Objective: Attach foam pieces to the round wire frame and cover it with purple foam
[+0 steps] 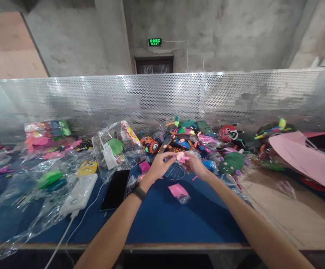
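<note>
Both of my hands meet above the blue table mat (pixel 162 224), fingers closed on a small pink clay piece (pixel 181 157) with a paler lump on top. My left hand (pixel 161 166) grips it from the left, a dark watch on that wrist. From the right, my right hand (pixel 196 167) holds the same piece, its lower fingers curled beneath. A round wire frame (pixel 175 172) lies just under the hands. Nearer me, a pink clay packet (pixel 179 192) in clear wrap rests on the mat. A magenta packet (pixel 144 166) is left of my left hand.
A black phone (pixel 115 189) and a white power bank (pixel 80 192) with a cable lie to the left, among clear plastic wrappers. Colourful clay figures (pixel 185 130) are heaped along the perforated metal divider (pixel 162 93). Pink sheets (pixel 299 157) stick out at the right over bare board.
</note>
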Demonstrator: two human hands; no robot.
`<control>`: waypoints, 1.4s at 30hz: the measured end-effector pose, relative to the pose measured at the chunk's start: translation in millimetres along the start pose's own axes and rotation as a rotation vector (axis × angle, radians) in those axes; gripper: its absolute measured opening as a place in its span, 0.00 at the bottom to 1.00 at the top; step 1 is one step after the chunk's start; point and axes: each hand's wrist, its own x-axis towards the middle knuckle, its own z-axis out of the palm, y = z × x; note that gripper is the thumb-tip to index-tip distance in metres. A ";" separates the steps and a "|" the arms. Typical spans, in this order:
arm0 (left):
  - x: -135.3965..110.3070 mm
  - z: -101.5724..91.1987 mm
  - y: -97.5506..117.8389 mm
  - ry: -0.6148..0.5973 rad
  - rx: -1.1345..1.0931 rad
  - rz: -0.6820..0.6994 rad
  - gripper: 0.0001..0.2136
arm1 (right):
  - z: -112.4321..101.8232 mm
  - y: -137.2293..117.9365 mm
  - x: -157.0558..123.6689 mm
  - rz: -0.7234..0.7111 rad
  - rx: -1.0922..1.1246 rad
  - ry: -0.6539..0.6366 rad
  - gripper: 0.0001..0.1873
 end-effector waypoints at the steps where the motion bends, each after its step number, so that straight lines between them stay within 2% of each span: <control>1: 1.2 -0.3 -3.7 0.041 -0.017 -0.010 0.13 | 1.7 -2.4 -1.2 0.026 0.077 -0.041 0.14; 4: 3.0 -0.1 -12.5 0.124 -0.051 -0.051 0.16 | 5.5 -8.4 -5.1 0.059 0.099 -0.086 0.18; 8: -0.1 1.4 -8.3 0.020 0.009 -0.097 0.16 | 9.3 -12.9 -9.5 -0.027 -0.121 -0.038 0.21; 10: -2.4 2.2 -1.4 -0.010 0.064 -0.069 0.16 | 10.5 -13.1 -10.3 -0.085 -0.214 -0.012 0.21; 14: -4.6 4.7 9.1 0.039 0.182 -0.020 0.14 | 8.2 -9.1 -8.1 -0.205 -0.406 0.044 0.17; 19: -5.4 8.5 12.9 0.056 0.282 0.017 0.13 | -3.2 -1.0 -1.3 -0.303 -0.683 0.164 0.17; 22: -6.1 7.9 14.7 0.017 0.249 0.034 0.13 | -8.0 1.9 0.1 -0.259 -0.664 0.155 0.14; 26: -6.0 4.7 13.0 -0.023 0.148 -0.025 0.13 | -3.5 1.7 -4.3 -0.124 -0.511 0.031 0.08; 29: -5.7 4.7 7.9 -0.010 0.077 -0.107 0.14 | 4.6 -0.4 -9.7 -0.162 -0.482 -0.062 0.04; 32: -5.5 6.8 4.3 -0.025 0.002 -0.110 0.15 | 11.0 -2.2 -13.2 -0.336 -0.565 -0.086 0.14; 34: -5.2 7.9 4.1 -0.034 0.009 -0.080 0.15 | 13.2 -2.8 -14.0 -0.403 -0.611 -0.076 0.20; 38: -4.1 6.0 5.4 0.004 0.142 -0.041 0.13 | 13.7 -3.1 -13.1 -0.387 -0.654 -0.026 0.30; 42: -3.3 2.1 4.9 0.026 0.302 -0.029 0.14 | 11.0 -3.9 -10.8 -0.364 -0.729 0.001 0.30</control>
